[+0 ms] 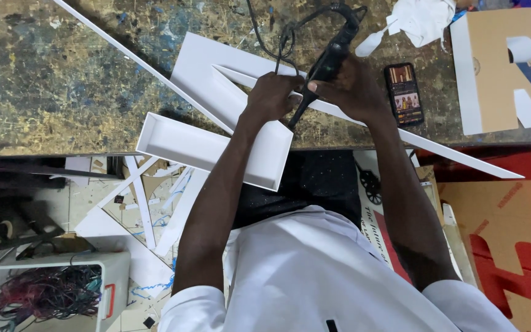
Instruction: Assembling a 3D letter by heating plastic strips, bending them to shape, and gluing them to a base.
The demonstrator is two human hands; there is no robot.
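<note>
- Left part of the counter [50, 80] lies open, crossed only by a long white strip [136, 58] running diagonally.
- Ahead of both hands, a black cable [278, 37] loops over the white sheet [207, 77].
- Right of the right hand [351, 86]: a phone [404, 93] just beside it, then a cardboard letter [499, 80] (with crumpled white paper [422, 18] above).
- A white tray [210, 147] overhangs the near edge.

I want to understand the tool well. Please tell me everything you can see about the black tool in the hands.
The black tool is slim and pen-shaped, with a dark, plastic-looking body and a thin tip pointing down-left onto the white letter-shaped piece. It lies tilted. A black cord runs from its upper end and loops over the worn workbench. The right hand grips its body; the left hand rests beside the tip.
</note>
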